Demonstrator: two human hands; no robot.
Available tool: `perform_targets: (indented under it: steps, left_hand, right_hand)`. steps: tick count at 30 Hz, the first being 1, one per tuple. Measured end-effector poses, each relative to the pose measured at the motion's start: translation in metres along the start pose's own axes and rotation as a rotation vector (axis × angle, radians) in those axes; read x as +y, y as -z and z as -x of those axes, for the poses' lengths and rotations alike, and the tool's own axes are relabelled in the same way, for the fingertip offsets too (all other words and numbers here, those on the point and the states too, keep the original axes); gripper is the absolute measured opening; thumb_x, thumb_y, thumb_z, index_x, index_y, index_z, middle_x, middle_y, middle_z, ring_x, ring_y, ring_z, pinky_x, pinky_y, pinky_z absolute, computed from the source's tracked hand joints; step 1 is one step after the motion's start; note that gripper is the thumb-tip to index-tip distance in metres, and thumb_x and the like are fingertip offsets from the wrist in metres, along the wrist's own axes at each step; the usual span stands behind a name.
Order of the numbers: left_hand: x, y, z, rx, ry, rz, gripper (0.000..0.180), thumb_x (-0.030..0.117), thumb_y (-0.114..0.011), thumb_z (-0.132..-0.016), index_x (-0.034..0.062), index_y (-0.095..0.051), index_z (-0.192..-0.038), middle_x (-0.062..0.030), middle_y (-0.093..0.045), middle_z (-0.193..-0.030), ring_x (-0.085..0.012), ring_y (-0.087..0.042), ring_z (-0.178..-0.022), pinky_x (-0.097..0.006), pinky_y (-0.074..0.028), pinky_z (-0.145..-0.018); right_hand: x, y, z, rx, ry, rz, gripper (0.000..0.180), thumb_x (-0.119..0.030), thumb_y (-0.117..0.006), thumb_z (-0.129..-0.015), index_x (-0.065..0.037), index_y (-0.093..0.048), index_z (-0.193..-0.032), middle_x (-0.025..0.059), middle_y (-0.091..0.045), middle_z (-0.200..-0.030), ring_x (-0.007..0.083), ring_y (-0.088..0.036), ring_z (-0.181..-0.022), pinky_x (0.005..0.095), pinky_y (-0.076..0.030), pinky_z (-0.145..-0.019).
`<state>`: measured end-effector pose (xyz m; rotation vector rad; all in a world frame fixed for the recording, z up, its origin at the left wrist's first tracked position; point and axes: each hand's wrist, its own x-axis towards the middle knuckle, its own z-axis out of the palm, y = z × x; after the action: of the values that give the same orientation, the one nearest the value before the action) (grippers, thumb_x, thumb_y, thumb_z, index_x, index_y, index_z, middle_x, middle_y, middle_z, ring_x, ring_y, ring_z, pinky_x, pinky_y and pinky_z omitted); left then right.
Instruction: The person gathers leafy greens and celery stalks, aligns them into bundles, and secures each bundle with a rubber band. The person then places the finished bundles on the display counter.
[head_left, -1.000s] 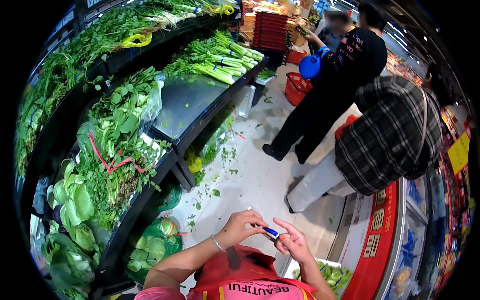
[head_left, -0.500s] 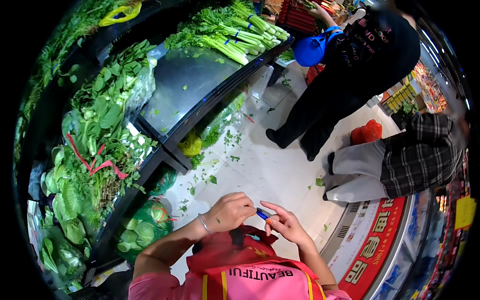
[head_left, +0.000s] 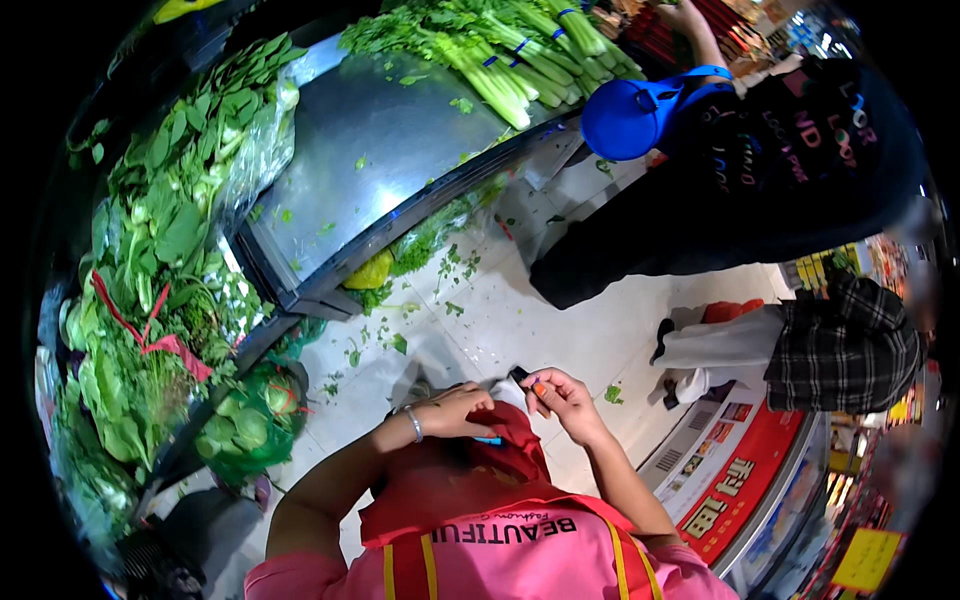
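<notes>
My right hand (head_left: 562,404) is closed, its fingers pinching a small dark stick-like thing (head_left: 518,375). Its exact kind is too small to tell. To the left, my left hand (head_left: 450,411) wears a silver bracelet (head_left: 415,425) and rests against the red apron (head_left: 520,445) at my front. Its fingers curl downward over the cloth. By those fingertips a bit of something light blue (head_left: 489,440) shows; most of it is hidden.
Leafy greens (head_left: 175,235) and celery bunches (head_left: 520,60) lie on a dark display stand (head_left: 340,130). Below it sits a green net bag of cabbages (head_left: 245,425). Leaf scraps litter the tiled floor. A person in black (head_left: 740,190) and one in plaid (head_left: 845,345) stand to the right.
My hands have moved apart; the left one is lower, against the apron. The blue thing between them no longer shows there. The person in black has come nearer, and the view has shifted.
</notes>
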<state>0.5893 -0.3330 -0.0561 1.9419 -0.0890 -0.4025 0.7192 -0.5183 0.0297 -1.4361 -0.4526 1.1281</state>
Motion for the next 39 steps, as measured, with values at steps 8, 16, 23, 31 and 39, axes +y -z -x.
perform_targets:
  steps: [8,16,23,31,39]
  left_hand:
    - [0.010,-0.053,-0.069,0.529,0.278,-0.216,0.018,0.011,-0.053,-0.068,0.0134,-0.062,-0.083,-0.0095,-0.063,-0.078,-0.0310,-0.060,-0.079,-0.043,-0.049,-0.066]
    - [0.076,-0.124,-0.084,1.009,0.357,-0.268,0.020,-0.001,-0.060,-0.058,0.0100,-0.056,-0.074,-0.0061,-0.056,-0.070,-0.0273,-0.057,-0.071,-0.037,-0.046,-0.062]
    - [0.080,-0.184,-0.047,0.888,0.170,0.051,0.045,0.003,-0.070,-0.063,0.0098,-0.057,-0.106,-0.0101,-0.055,-0.108,-0.0270,-0.052,-0.103,-0.034,-0.042,-0.088]
    - [0.126,-0.256,0.021,1.746,-0.090,1.001,0.025,0.030,-0.046,-0.091,0.0048,-0.049,-0.094,-0.0028,-0.053,-0.074,-0.0160,-0.058,-0.077,-0.032,-0.049,-0.076]
    - [0.136,-0.354,0.033,2.035,-0.150,1.208,0.024,0.027,-0.051,-0.089,0.0069,-0.048,-0.102,-0.0026,-0.053,-0.081,-0.0148,-0.053,-0.069,-0.029,-0.046,-0.059]
  right_hand:
    - [-0.010,0.114,-0.048,-0.249,0.144,0.485,0.010,0.000,-0.053,-0.085,0.001,-0.062,-0.089,0.0081,-0.057,-0.082,0.0173,-0.054,-0.077,0.0252,-0.042,-0.072]
    - [-0.048,0.142,-0.035,-0.853,0.078,0.252,0.011,0.001,-0.053,-0.085,0.001,-0.061,-0.091,0.0067,-0.060,-0.089,0.0162,-0.056,-0.083,0.0260,-0.044,-0.075]
    - [-0.004,0.124,0.003,-0.978,0.220,0.275,0.014,0.004,-0.050,-0.085,0.001,-0.061,-0.092,0.0086,-0.059,-0.094,0.0152,-0.056,-0.085,0.0253,-0.044,-0.077]
    - [0.021,0.074,0.069,-0.999,-0.294,0.142,0.017,-0.005,-0.047,-0.089,0.001,-0.056,-0.101,0.0103,-0.055,-0.104,0.0181,-0.056,-0.084,0.0294,-0.045,-0.076]
    - [0.165,0.078,0.070,-1.800,0.028,1.558,0.036,-0.003,-0.045,-0.073,-0.004,-0.061,-0.105,0.0178,-0.063,-0.096,0.0300,-0.060,-0.087,0.0386,-0.045,-0.080]
